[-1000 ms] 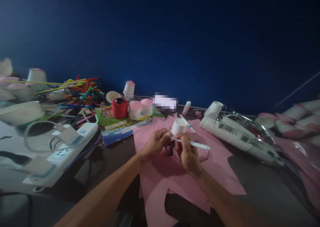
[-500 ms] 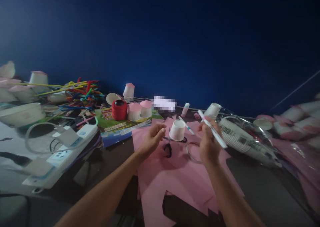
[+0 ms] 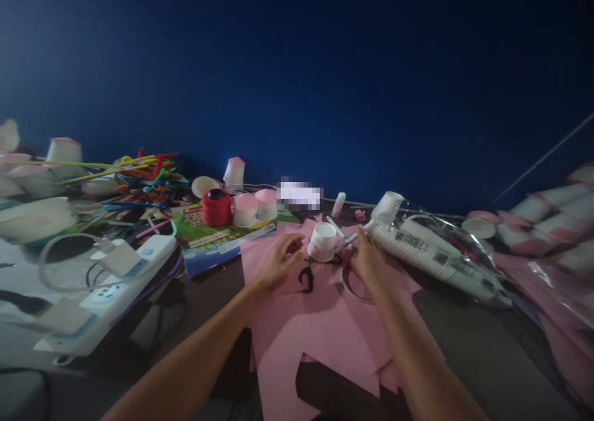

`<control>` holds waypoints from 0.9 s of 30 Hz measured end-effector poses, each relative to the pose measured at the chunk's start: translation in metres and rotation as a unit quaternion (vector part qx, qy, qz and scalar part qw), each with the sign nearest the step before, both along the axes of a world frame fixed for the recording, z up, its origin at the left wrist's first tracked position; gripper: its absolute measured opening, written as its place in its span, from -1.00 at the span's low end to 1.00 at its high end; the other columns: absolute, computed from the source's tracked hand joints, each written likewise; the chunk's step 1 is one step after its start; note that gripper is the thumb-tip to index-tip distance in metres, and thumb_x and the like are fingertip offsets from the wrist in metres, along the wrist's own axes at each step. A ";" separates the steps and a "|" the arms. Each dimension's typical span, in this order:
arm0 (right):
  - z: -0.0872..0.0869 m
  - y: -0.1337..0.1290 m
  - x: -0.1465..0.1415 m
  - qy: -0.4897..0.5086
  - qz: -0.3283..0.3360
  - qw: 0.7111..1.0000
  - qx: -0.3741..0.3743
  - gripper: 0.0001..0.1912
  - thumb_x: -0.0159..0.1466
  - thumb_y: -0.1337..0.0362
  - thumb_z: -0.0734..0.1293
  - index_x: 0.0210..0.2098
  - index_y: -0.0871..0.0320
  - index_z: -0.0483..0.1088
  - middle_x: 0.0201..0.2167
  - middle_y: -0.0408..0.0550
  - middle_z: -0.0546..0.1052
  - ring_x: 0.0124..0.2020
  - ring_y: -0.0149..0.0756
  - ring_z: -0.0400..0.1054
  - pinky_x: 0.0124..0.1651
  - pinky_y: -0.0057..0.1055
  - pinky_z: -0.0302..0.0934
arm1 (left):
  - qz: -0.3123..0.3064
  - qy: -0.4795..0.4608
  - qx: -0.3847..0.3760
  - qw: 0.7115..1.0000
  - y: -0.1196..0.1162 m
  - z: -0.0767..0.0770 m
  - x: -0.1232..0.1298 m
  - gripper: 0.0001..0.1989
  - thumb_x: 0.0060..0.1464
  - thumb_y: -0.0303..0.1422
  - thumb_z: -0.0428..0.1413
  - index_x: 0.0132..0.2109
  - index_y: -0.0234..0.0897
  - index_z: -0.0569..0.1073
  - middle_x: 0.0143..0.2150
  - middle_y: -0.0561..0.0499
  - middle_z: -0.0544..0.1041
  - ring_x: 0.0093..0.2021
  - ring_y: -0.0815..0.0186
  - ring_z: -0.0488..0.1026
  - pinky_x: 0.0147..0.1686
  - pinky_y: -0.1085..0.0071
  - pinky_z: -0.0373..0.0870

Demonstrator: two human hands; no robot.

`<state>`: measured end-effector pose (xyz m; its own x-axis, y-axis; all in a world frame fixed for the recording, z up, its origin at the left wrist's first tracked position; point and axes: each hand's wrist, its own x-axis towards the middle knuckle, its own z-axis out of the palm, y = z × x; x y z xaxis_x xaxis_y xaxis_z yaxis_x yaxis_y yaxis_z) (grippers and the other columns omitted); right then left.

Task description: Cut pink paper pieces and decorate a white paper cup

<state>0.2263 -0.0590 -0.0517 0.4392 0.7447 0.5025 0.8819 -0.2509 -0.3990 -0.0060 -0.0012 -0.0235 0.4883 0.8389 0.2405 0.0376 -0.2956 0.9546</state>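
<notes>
A small white paper cup (image 3: 322, 243) sits upside down or upright, I cannot tell which, on sheets of pink paper (image 3: 320, 328). My left hand (image 3: 282, 261) is just left of the cup, its fingers apart and curved, holding nothing. In my right hand (image 3: 367, 259) is a white marker pen (image 3: 347, 243), its lower end pointing left toward the cup. Black-handled scissors (image 3: 306, 278) lie partly behind and below the cup. Between cup and right hand rests another white pen with a teal band (image 3: 335, 228). A roll of tape (image 3: 353, 288) lies under my right wrist, partly covered.
Right of my hand lies a plastic bag of stacked paper cups (image 3: 431, 247). Red string (image 3: 216, 208) and pink-topped cups (image 3: 244, 210) stand on a colourful packet (image 3: 199, 247). A glue stick (image 3: 338, 205) stands behind. At left are a power strip (image 3: 111, 291) and pipe cleaners (image 3: 153, 173).
My right hand has lowered and moved left, turning the pen tip toward the cup. The fingers of my left hand have spread from a closed curl.
</notes>
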 end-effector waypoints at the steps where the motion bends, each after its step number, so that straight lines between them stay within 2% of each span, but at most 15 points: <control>1: 0.000 0.000 0.001 0.000 0.001 1.000 -0.005 -0.39 0.15 0.46 0.18 0.21 0.21 0.29 0.02 0.23 0.51 0.08 0.13 0.34 0.12 0.03 0.16 | 0.000 0.001 -0.002 1.000 0.000 0.000 0.000 -0.65 0.09 -0.20 0.11 -0.02 -0.27 0.42 -0.12 -0.10 0.49 -0.10 0.22 0.44 -0.09 0.30 0.39; 5: 0.001 0.002 0.000 0.025 0.041 0.999 -0.015 -0.44 0.19 0.44 0.15 0.19 0.32 0.31 0.02 0.28 0.51 0.08 0.12 0.36 0.11 0.02 0.22 | 0.003 -0.001 -0.013 1.000 -0.002 0.003 -0.001 -0.64 0.07 -0.23 0.12 0.00 -0.28 0.42 -0.13 -0.10 0.49 -0.10 0.21 0.44 -0.10 0.29 0.39; 11: 0.002 0.004 -0.010 0.051 0.140 0.988 0.049 -0.40 0.21 0.43 0.15 0.26 0.13 0.25 0.10 0.09 0.48 0.15 -0.04 0.34 0.20 -0.03 0.21 | -0.014 -0.015 -0.018 1.000 0.000 0.001 0.000 -0.64 0.06 -0.26 0.13 0.01 -0.26 0.43 -0.11 -0.10 0.50 -0.10 0.21 0.45 -0.12 0.30 0.41; 13: 0.005 0.003 -0.013 0.059 0.140 0.988 0.029 -0.36 0.18 0.46 0.16 0.26 0.11 0.25 0.06 0.08 0.51 0.14 -0.02 0.35 0.15 -0.04 0.25 | -0.015 -0.019 -0.022 0.999 0.002 0.000 0.000 -0.64 0.05 -0.27 0.13 0.01 -0.27 0.42 -0.10 -0.11 0.50 -0.10 0.21 0.45 -0.12 0.30 0.41; 17: 0.013 -0.003 -0.017 0.062 0.136 0.988 -0.024 -0.30 0.10 0.54 0.16 0.21 0.05 0.32 -0.06 0.08 0.57 0.00 -0.01 0.44 -0.01 -0.13 0.34 | -0.015 -0.032 -0.022 0.999 0.004 -0.002 0.001 -0.66 0.07 -0.31 0.12 0.00 -0.29 0.41 -0.14 -0.10 0.49 -0.12 0.23 0.45 -0.13 0.30 0.41; 20: 0.016 -0.005 -0.018 0.041 0.141 0.989 -0.029 -0.32 0.11 0.52 0.17 0.20 0.02 0.34 -0.10 0.06 0.58 -0.05 -0.02 0.45 -0.02 -0.13 0.32 | -0.008 -0.036 -0.018 0.999 0.005 -0.002 0.001 -0.66 0.07 -0.34 0.12 0.02 -0.30 0.40 -0.16 -0.08 0.48 -0.14 0.25 0.45 -0.12 0.29 0.42; 24: 0.017 -0.003 -0.020 0.002 0.122 0.992 0.010 -0.46 0.17 0.46 0.18 0.13 0.13 0.41 -0.16 0.11 0.58 -0.07 0.00 0.42 0.05 -0.05 0.26 | 0.011 -0.046 -0.033 0.998 0.007 -0.004 0.002 -0.64 0.03 -0.34 0.15 0.00 -0.30 0.41 -0.16 -0.09 0.47 -0.11 0.23 0.45 -0.08 0.26 0.41; 27: 0.019 -0.002 -0.026 0.014 0.163 0.984 0.074 -0.54 0.25 0.35 0.20 0.13 0.18 0.38 -0.13 0.14 0.56 -0.05 -0.01 0.40 0.08 -0.02 0.25 | -0.005 -0.072 -0.048 0.996 0.009 -0.007 0.004 -0.64 0.00 -0.36 0.17 -0.02 -0.30 0.41 -0.12 -0.12 0.49 -0.09 0.21 0.45 -0.05 0.23 0.40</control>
